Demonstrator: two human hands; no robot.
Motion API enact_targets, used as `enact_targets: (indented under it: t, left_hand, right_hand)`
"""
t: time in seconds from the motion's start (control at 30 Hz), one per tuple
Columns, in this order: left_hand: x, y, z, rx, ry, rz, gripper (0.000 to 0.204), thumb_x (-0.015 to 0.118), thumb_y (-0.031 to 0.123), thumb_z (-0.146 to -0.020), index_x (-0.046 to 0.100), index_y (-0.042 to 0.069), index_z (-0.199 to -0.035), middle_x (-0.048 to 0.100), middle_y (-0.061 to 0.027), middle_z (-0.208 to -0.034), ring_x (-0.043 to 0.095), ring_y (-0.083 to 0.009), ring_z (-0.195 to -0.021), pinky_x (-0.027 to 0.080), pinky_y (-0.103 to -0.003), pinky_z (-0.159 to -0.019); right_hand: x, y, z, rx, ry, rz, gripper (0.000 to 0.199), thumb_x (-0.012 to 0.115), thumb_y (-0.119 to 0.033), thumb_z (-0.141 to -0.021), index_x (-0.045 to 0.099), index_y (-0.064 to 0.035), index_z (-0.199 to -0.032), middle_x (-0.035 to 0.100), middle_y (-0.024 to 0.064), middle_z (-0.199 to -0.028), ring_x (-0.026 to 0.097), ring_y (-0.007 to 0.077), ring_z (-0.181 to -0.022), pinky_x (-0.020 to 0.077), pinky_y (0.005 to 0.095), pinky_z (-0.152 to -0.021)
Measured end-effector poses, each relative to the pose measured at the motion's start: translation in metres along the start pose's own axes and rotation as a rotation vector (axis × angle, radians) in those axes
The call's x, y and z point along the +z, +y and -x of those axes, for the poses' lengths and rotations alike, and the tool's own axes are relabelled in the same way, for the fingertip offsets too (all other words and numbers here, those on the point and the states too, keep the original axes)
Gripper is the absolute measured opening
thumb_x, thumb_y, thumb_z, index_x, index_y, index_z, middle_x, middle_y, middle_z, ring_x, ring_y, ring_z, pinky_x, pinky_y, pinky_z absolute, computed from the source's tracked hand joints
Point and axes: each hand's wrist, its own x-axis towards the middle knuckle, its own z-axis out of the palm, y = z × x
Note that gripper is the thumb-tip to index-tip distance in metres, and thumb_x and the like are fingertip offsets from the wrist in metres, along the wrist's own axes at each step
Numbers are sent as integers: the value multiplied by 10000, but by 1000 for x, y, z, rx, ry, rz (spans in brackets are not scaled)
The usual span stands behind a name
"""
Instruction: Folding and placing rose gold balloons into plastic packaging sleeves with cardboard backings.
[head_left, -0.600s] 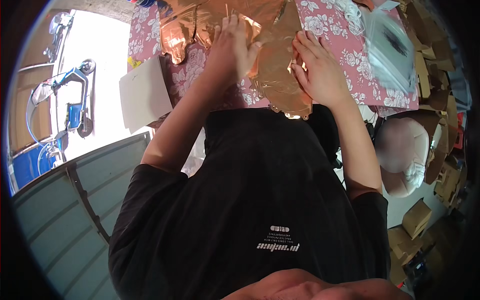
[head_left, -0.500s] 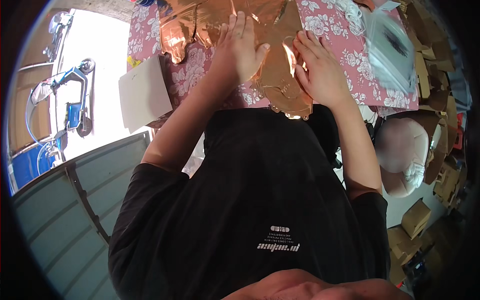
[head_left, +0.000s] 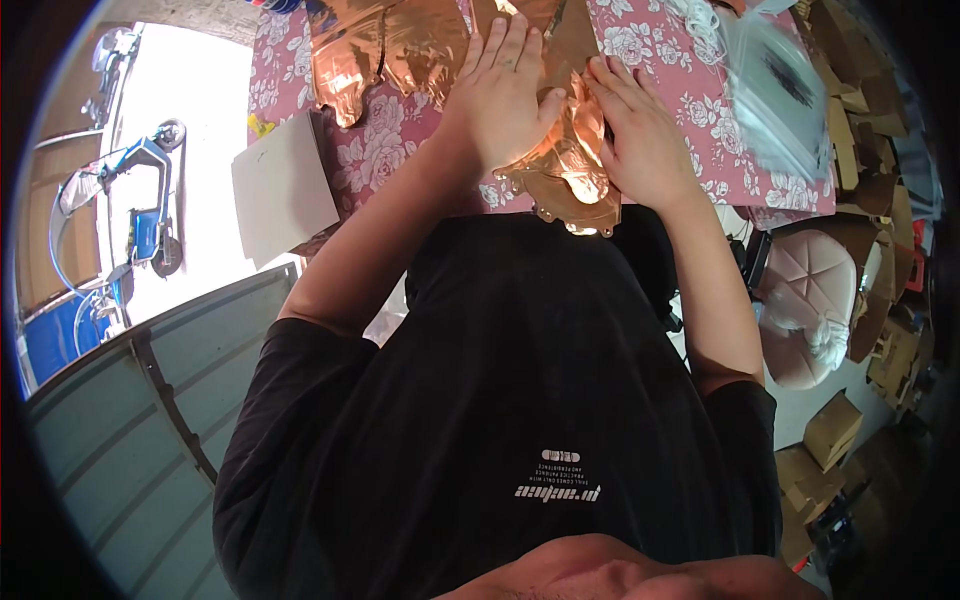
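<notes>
A crumpled rose-gold foil balloon (head_left: 565, 175) lies on a table with a pink flowered cloth (head_left: 680, 60), at the near edge in front of my black shirt. My left hand (head_left: 510, 90) rests flat on the foil with its fingers spread. Beside it, my right hand (head_left: 640, 140) presses flat on the foil's right side. The foil is bunched up in a ridge between the two hands. More rose-gold foil (head_left: 385, 45) lies spread farther back on the left.
A white board (head_left: 285, 185) sticks out over the table's left edge. Clear plastic bags (head_left: 780, 90) lie at the right. A pink padded stool (head_left: 810, 300) and cardboard boxes (head_left: 835, 425) stand at the right. A scooter (head_left: 140, 190) is parked outside at the left.
My two hands have come closer together, and the foil between them has folded up into a narrower, bunched ridge.
</notes>
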Motion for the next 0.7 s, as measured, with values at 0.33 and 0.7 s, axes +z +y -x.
enact_targets:
  t: [0.33, 0.7]
  left_hand:
    - [4, 7, 5, 80, -7, -45, 833, 526, 561, -987, 405, -46, -1544, 377, -255, -1624, 313, -379, -1543, 185, -541, -1271]
    - [4, 7, 3, 90, 16, -48, 828, 530, 551, -981, 414, -48, -1539, 391, -253, -1616, 321, -373, -1541, 192, -548, -1265]
  right_hand:
    - [-6, 2, 3, 76, 60, -284, 513, 598, -106, -973, 533, -2, -1470, 473, 150, -1589, 409, 327, -1499, 272, 445, -1266]
    - [-30, -10, 23, -22, -96, -297, 467, 650, -104, -960, 593, -15, -1415, 537, 146, -1535, 444, 369, -1470, 311, 453, -1248]
